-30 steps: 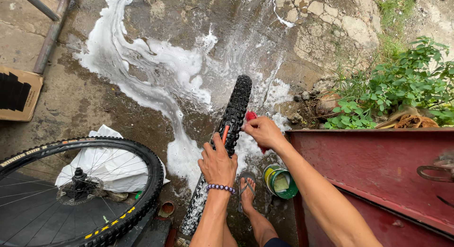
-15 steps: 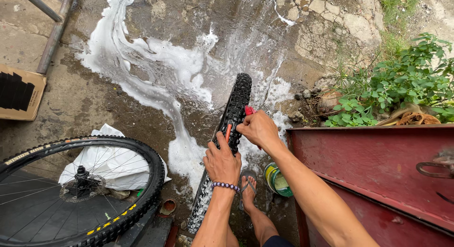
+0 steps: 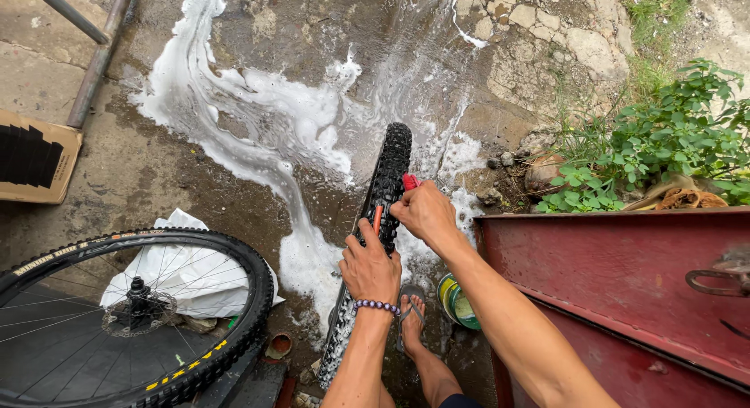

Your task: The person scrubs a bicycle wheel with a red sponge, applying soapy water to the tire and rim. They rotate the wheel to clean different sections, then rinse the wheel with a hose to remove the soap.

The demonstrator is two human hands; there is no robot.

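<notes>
Tyre (image 3: pixel 387 181) upright on wet soapy ground, centre frame. Your left hand (image 3: pixel 369 269) closed round tread, steadying; keep that. Right hand (image 3: pixel 426 213) at 1 o'clock, closed on red brush (image 3: pixel 409 181); scrub short strokes, don't tip tyre onto your foot (image 3: pixel 412 324).

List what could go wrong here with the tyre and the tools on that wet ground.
1. Soapy water covers the concrete around the sandalled foot; a slip looks possible.
2. The left hand braces the knobby tyre beside an orange lever; it might pop out towards the fingers.
3. The right hand presses a red tool; wet grip may fail.
</notes>
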